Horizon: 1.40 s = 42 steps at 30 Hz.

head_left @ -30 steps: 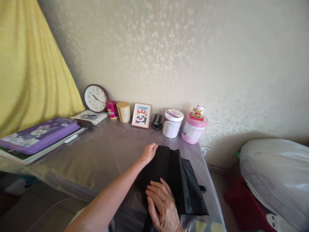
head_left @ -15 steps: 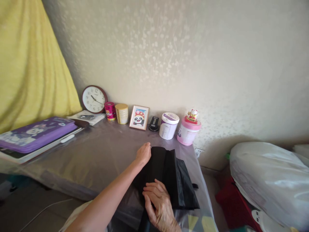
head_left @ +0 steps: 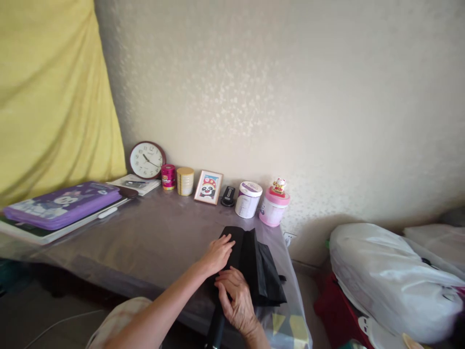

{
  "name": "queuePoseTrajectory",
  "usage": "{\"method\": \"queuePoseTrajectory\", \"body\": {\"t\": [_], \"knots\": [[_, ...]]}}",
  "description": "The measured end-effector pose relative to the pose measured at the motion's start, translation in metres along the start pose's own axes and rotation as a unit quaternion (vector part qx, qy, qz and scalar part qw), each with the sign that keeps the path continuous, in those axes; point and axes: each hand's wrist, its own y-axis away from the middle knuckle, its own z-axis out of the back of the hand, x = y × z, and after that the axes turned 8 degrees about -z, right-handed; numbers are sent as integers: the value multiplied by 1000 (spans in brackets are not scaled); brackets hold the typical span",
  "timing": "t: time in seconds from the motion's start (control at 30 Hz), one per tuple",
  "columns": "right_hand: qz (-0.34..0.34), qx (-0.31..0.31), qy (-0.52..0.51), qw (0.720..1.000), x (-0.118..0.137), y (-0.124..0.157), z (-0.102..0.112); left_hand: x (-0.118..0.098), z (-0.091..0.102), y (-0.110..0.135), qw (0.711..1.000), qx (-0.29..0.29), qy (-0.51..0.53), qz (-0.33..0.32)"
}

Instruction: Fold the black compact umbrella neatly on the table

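Note:
A black folding umbrella [head_left: 250, 271] lies on the table, its pleated fabric gathered and one fold spread out to the right. Its dark handle [head_left: 217, 322] points toward me past the table's front edge. My left hand [head_left: 219, 254] rests on the upper left of the fabric, fingers stretched out. Lower down, my right hand [head_left: 236, 296] lies over the fabric near the handle, fingers flat and thumb apart. A small strap [head_left: 282, 278] sticks out at the umbrella's right side.
Along the wall stand a clock [head_left: 147, 160], a pink tin [head_left: 168, 177], a yellow-lidded jar [head_left: 185, 182], a panda picture frame [head_left: 208, 187], a white tub [head_left: 248, 199] and a pink tub [head_left: 274, 206] with a lucky cat figurine [head_left: 279, 186]. A purple case [head_left: 63, 203] lies left; a white bag [head_left: 388, 276] bulges right.
My left hand has come down from the umbrella's upper left edge, its curled fingers now stretched flat on the fabric. My right hand stays on the fabric. The view has shifted slightly.

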Motion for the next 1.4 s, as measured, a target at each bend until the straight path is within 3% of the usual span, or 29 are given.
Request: {"method": "queuePoseTrajectory", "body": {"t": [0.13,0.27,0.33,0.43,0.53,0.77,1.0,1.2,1.4], "knots": [[0,-2,10,1000,9,-1,3,-18,2,22,999,28,30,-35],[-9,6,28,1000,21,15,24,-24,2,32,998,31,55,-22],[-21,-76,66,995,19,28,38,-24,2,36,998,26,60,-13],[-126,-207,116,963,5,45,56,-27,-2,43,998,16,61,1],[-215,-251,114,937,-10,52,61,-31,-9,55,998,-1,47,29],[-287,-192,80,935,-27,52,29,-38,-17,79,999,-9,20,49],[-290,-208,63,932,-41,37,15,-40,-17,84,998,-8,5,59],[-278,-167,26,946,-25,4,13,-40,-16,83,998,10,-26,58],[-318,-120,-30,940,-5,-25,-1,-44,-5,82,996,36,-52,64]]}}
